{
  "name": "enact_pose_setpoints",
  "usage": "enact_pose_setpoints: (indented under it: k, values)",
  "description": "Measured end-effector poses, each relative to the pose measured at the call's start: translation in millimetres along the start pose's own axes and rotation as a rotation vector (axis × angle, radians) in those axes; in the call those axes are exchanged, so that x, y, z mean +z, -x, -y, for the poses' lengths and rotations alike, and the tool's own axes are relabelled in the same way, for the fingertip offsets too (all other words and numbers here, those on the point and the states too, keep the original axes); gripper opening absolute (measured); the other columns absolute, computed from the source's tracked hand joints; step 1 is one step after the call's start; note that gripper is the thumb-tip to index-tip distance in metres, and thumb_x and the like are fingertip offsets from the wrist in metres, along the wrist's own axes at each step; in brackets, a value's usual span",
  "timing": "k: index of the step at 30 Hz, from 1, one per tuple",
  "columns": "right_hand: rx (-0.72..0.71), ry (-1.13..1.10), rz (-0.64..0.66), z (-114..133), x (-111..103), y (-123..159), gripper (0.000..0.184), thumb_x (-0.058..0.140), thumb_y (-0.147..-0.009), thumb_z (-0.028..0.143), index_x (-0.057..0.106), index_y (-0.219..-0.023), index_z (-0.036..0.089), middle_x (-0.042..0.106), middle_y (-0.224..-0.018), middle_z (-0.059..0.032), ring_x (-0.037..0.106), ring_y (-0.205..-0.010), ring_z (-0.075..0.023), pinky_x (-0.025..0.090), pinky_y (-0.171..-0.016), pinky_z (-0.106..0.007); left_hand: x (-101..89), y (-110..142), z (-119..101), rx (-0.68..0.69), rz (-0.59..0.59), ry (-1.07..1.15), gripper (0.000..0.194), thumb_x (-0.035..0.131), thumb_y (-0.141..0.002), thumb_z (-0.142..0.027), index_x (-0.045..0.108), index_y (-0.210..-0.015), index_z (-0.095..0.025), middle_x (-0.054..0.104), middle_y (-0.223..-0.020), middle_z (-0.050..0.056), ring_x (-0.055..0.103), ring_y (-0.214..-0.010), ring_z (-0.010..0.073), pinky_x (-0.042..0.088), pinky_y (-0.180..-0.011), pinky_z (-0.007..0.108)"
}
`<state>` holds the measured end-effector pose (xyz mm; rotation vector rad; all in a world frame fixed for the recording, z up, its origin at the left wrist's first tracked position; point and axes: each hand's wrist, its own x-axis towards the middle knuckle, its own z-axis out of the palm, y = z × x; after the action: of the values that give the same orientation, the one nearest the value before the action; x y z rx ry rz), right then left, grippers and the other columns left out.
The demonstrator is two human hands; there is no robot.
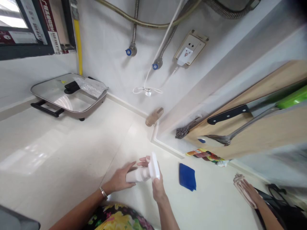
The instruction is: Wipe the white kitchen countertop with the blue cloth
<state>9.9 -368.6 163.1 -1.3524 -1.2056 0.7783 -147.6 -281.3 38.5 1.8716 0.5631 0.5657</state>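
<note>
Right hand (pixel 158 188) gripping a white spray bottle (pixel 139 175) near its head, left hand (pixel 118 177) curled around its body

Left hand (pixel 118 178) just beside right hand (pixel 158 189)

Got a white plastic bottle (pixel 137 176) turned sideways, flat wide white head (pixel 154 166) at its right end, held between the left hand (pixel 118 177) and right hand (pixel 157 188).

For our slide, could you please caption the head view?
Two hands at a white plastic bottle beside a blue cloth.
</note>
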Motion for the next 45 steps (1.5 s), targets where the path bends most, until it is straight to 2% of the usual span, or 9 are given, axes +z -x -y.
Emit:
enact_pose_setpoints:
  k: [3, 7, 11, 15, 19, 23, 28, 36, 45]
  values:
    - [-0.067, -0.062, -0.007, -3, 3, -2, 0.081, 0.045, -0.080, 0.084, 0.052, -0.133, 0.023, 0.064, -0.120, -0.0130, 0.063, -0.110, -0.0330, 0.051, -0.096, -0.051, -1.3, -1, 0, -0.013, 0.019, 0.005, 0.091, 0.078, -0.070, -0.034, 0.038, -0.151, -0.031, 0.056, -0.147, 0.005, 0.057, -0.128, 0.0268, 0.044, -0.110, 0.041]
    - [-0.156, -0.102, -0.010, -5, 7, -7, 0.074, 0.047, -0.083, 0.078, 0.053, -0.131, 0.023, 0.061, -0.126, -0.0144, 0.063, -0.109, -0.0333, 0.052, -0.094, -0.052, -0.2, -2, -2, -0.046, 0.018, -0.020, 0.079, 0.078, -0.070, -0.032, 0.050, -0.143, -0.030, 0.061, -0.141, 0.003, 0.061, -0.122, 0.0275, 0.046, -0.105, 0.038]
    - [-0.174, -0.097, 0.001, -3, 9, -10, 0.074, 0.047, -0.082, 0.079, 0.052, -0.130, 0.024, 0.058, -0.132, -0.0144, 0.062, -0.112, -0.0332, 0.051, -0.095, -0.053, 2.5, 0, -3, -0.057, -0.006, -0.067, 0.061, 0.077, -0.069, -0.032, 0.062, -0.128, -0.028, 0.071, -0.123, 0.001, 0.068, -0.106, 0.0260, 0.050, -0.091, 0.034]
    - [-0.163, -0.143, 0.035, 5, 12, -8, 0.072, 0.050, -0.081, 0.079, 0.050, -0.129, 0.025, 0.048, -0.144, -0.0153, 0.062, -0.112, -0.0326, 0.053, -0.089, -0.049, 4.1, 4, -4, -0.044, -0.022, -0.085, 0.056, 0.075, -0.071, -0.032, 0.063, -0.126, -0.027, 0.072, -0.117, 0.001, 0.069, -0.100, 0.0249, 0.050, -0.086, 0.032]
    - [-0.132, -0.144, 0.025, 13, 16, -1, 0.069, 0.051, -0.080, 0.078, 0.052, -0.126, 0.025, 0.055, -0.133, -0.0134, 0.063, -0.108, -0.0314, 0.054, -0.086, -0.046, 4.9, 8, -2, -0.012, -0.004, -0.097, 0.057, 0.075, -0.072, -0.037, 0.063, -0.127, -0.026, 0.072, -0.117, 0.004, 0.068, -0.103, 0.0262, 0.050, -0.088, 0.034]
    - [-0.083, -0.092, -0.007, 15, 17, 5, 0.080, 0.047, -0.078, 0.082, 0.052, -0.129, 0.022, 0.062, -0.119, -0.0122, 0.064, -0.101, -0.0304, 0.052, -0.087, -0.047, 5.4, 10, 1, 0.027, -0.005, -0.116, 0.059, 0.075, -0.072, -0.038, 0.062, -0.129, -0.026, 0.071, -0.122, 0.006, 0.067, -0.107, 0.0271, 0.050, -0.092, 0.036]
    - [-0.072, -0.046, -0.026, 8, 16, 5, 0.082, 0.045, -0.077, 0.084, 0.055, -0.127, 0.020, 0.062, -0.120, -0.0136, 0.063, -0.099, -0.0298, 0.053, -0.085, -0.046, 5.6, 11, 2, 0.011, -0.001, -0.164, 0.057, 0.076, -0.073, -0.042, 0.063, -0.126, -0.025, 0.072, -0.114, 0.005, 0.068, -0.101, 0.0270, 0.050, -0.088, 0.035]
    - [-0.186, -0.117, -0.144, 3, 33, 2, 0.068, 0.044, -0.082, 0.077, 0.058, -0.119, 0.022, 0.058, -0.113, -0.0113, 0.060, -0.101, -0.0289, 0.052, -0.073, -0.041, 8.0, 13, 4, 0.012, 0.003, -0.158, 0.056, 0.077, -0.072, -0.038, 0.064, -0.125, -0.023, 0.072, -0.112, 0.004, 0.068, -0.099, 0.0257, 0.048, -0.087, 0.033]
    - [-0.133, -0.094, -0.075, 26, 37, -18, 0.065, 0.038, -0.086, 0.076, 0.061, -0.111, 0.020, 0.061, -0.108, -0.0097, 0.060, -0.094, -0.0258, 0.050, -0.073, -0.039, 0.5, 23, -19, -0.109, -0.041, -0.084, 0.051, 0.077, -0.071, -0.038, 0.066, -0.118, -0.022, 0.073, -0.107, 0.002, 0.067, -0.094, 0.0229, 0.046, -0.080, 0.029]
